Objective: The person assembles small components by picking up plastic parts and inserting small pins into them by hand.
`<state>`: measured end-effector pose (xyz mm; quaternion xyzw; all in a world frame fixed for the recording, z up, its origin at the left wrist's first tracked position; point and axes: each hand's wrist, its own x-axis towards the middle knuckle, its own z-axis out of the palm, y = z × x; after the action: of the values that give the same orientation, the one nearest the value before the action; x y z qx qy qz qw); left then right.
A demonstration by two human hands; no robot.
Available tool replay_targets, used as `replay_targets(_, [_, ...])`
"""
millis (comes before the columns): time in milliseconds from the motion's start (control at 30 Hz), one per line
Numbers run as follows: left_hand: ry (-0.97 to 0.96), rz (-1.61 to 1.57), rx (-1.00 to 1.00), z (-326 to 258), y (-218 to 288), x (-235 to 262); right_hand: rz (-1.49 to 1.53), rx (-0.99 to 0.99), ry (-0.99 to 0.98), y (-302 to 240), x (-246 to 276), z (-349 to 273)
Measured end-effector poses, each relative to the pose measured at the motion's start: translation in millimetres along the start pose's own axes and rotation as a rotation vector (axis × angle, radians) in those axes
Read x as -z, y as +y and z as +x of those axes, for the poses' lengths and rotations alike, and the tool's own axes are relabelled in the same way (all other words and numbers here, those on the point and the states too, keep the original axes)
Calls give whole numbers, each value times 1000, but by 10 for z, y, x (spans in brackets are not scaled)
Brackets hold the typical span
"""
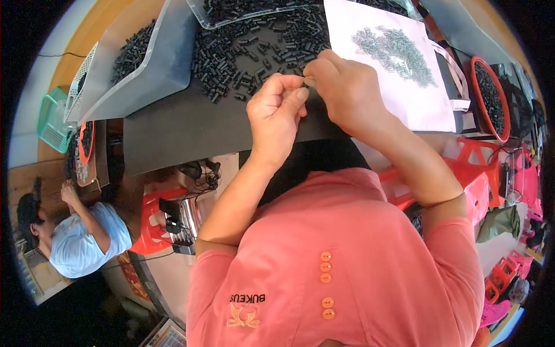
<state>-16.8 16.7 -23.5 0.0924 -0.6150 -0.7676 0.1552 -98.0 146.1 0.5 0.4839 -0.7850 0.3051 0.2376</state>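
Note:
Above the near edge of the dark table [167, 139], my two hands meet fingertip to fingertip. My left hand [274, 113] has its thumb and index finger pinched together. My right hand [347, 87] is closed, its fingertips touching those of the left. Whatever lies between the fingers is too small and covered to make out. Just beyond them spreads a pile of small black plastic parts [217, 72]. Right of my right hand, a white cloth bag [425, 107] lies flat with many small, thin metal pieces [396, 52] heaped on it.
A translucent bin [167, 52] holding more black parts stands at the left, and another clear tray [217, 23] at the back. A red basket [506, 115] of black parts is at the right. Another person [87, 240] sits at the left, near a green basket [52, 124].

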Motion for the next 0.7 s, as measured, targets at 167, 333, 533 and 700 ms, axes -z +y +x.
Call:
replay_targets(167, [42, -33, -2, -12, 8, 13, 32, -45, -28, -22, -62, 40])
replay_targets(333, [101, -83, -23, 1, -13, 32, 99, -87, -60, -12, -127, 64])
replay_targets(533, [79, -144, -5, 35, -2, 73, 207, -72, -88, -36, -42, 46])
replay_targets(700, [34, -208, 18, 47, 41, 74, 370, -91, 18, -47, -35, 1])
